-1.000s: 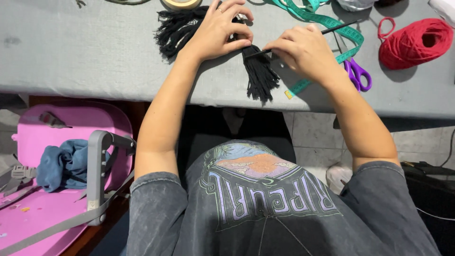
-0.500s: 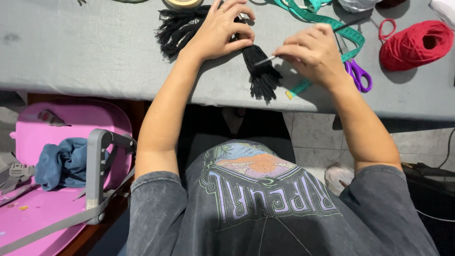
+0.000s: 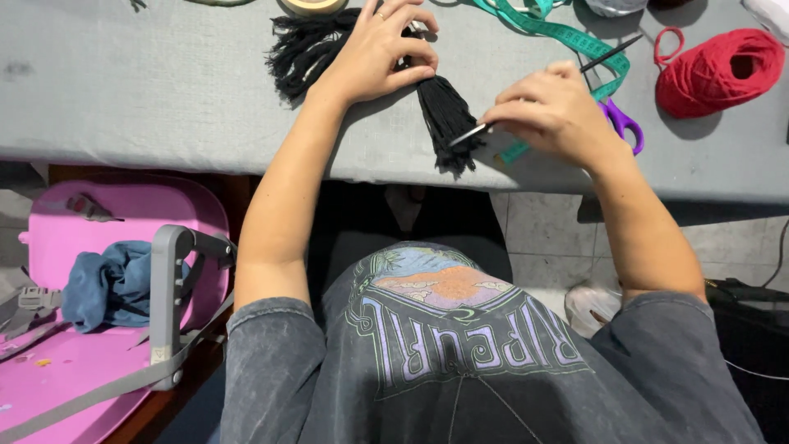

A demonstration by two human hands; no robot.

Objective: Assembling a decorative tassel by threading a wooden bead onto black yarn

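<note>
The left hand (image 3: 374, 53) presses the black yarn tassel (image 3: 446, 115) onto the grey table (image 3: 164, 99); the right hand (image 3: 559, 111) pinches a thin comb (image 3: 470, 134) touching its fringe.

My left hand (image 3: 374, 53) covers the top of the black tassel (image 3: 446, 119), so I can't see how its head is bound. In my right hand (image 3: 552, 111) the thin tool (image 3: 470, 134) shows only its metal tip; the rest sits inside my fingers. Past that hand, the purple scissors (image 3: 618, 123) show only one handle loop, blades hidden. Farther up, the tape roll (image 3: 312, 5) and the teal measuring tape (image 3: 575, 37) run off the top edge.
</note>
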